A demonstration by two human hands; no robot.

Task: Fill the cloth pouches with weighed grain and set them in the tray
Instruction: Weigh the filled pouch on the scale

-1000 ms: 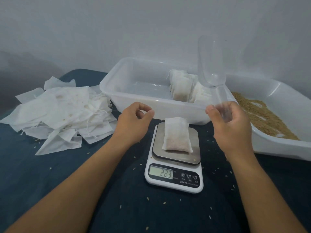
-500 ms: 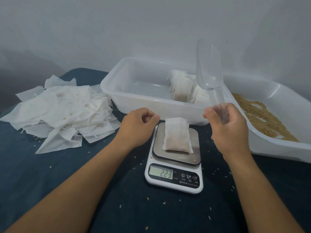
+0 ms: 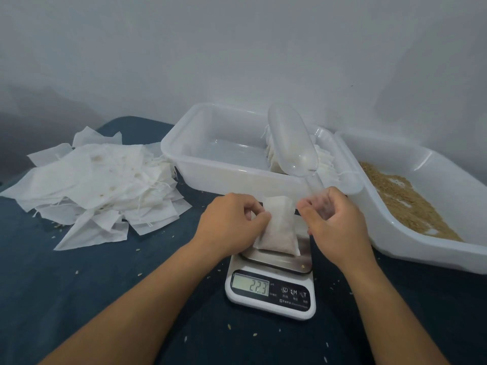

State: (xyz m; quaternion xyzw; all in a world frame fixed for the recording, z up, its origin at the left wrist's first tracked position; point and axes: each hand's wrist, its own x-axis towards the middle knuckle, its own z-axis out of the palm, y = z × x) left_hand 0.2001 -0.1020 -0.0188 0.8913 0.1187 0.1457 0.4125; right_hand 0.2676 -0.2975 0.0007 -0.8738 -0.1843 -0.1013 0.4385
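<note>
A filled white cloth pouch [image 3: 279, 227] lies on the steel plate of the kitchen scale [image 3: 271, 293], whose display reads 22.3. My left hand [image 3: 232, 222] pinches the pouch's upper left edge. My right hand [image 3: 334, 222] grips the handle of a clear plastic scoop [image 3: 292, 146], which tilts up and back over the tray; its fingertips reach the pouch's upper right corner. The white tray [image 3: 210, 175] behind the scale holds several filled pouches [image 3: 325, 162] at its right end.
A white bin of brown grain [image 3: 400, 198] stands to the right. A heap of empty cloth pouches [image 3: 100, 185] lies at the left on the dark blue cloth. Loose grains are scattered around the scale.
Both hands have come down and inward onto the pouch on the scale. The scoop has tipped from upright to leaning back over the tray. The reading stays at 22.3.
</note>
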